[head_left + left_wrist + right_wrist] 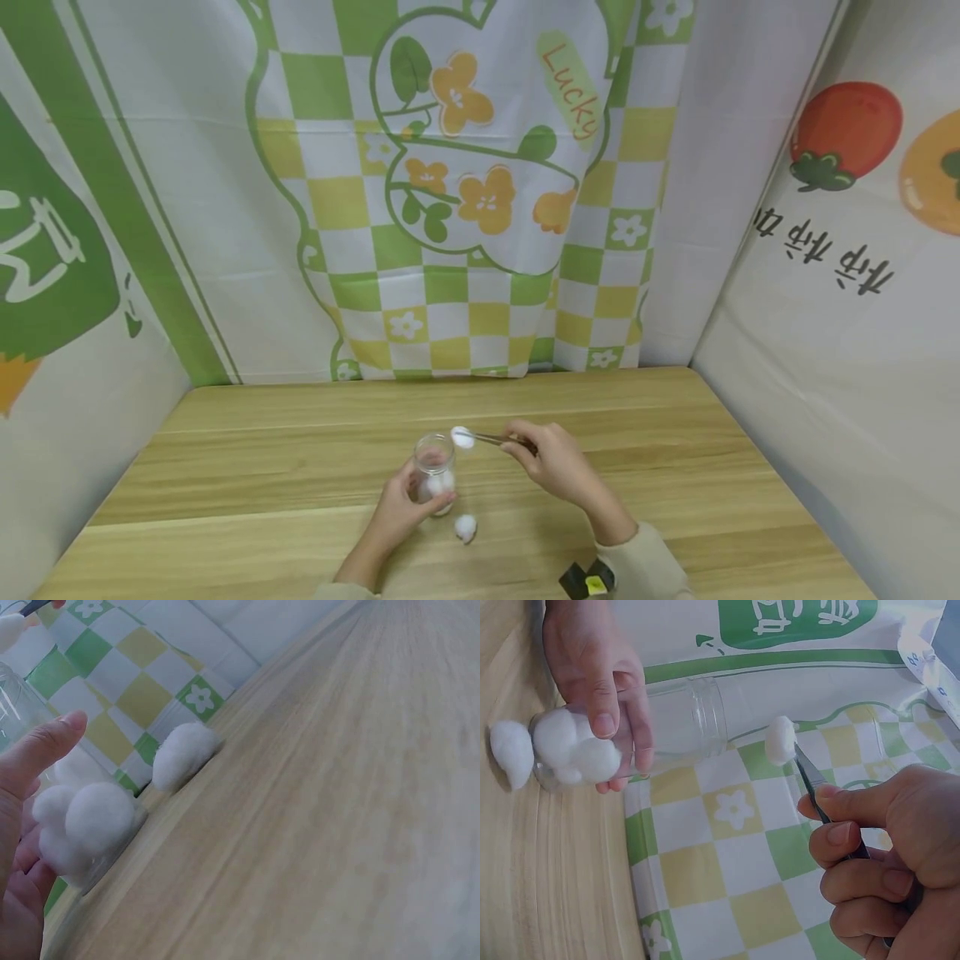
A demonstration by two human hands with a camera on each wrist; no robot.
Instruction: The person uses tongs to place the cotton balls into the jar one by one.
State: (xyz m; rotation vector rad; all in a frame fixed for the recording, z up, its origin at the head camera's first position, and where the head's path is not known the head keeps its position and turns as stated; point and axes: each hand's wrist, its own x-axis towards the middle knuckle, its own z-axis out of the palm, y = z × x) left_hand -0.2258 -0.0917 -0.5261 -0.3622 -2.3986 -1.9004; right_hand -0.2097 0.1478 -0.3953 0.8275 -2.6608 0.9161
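A clear glass jar (435, 454) stands upright on the table, with several white cotton balls (574, 746) in its lower part. My left hand (401, 507) grips the jar around its side, thumb in front. In my right hand (558, 462) is a pair of dark metal tweezers (810, 774), held between thumb and fingers. Their tips pinch one cotton ball (462, 437), which hangs beside the jar's open mouth, apart from the rim. Another cotton ball (466, 527) lies on the table just in front of the jar, also seen by the left wrist camera.
The wooden table (262, 467) spreads out around the jar. A black object with a yellow mark (588, 579) is by the right sleeve at the front. Behind the table hangs a green, yellow and white checked cloth (450, 317); printed cloths cover both sides.
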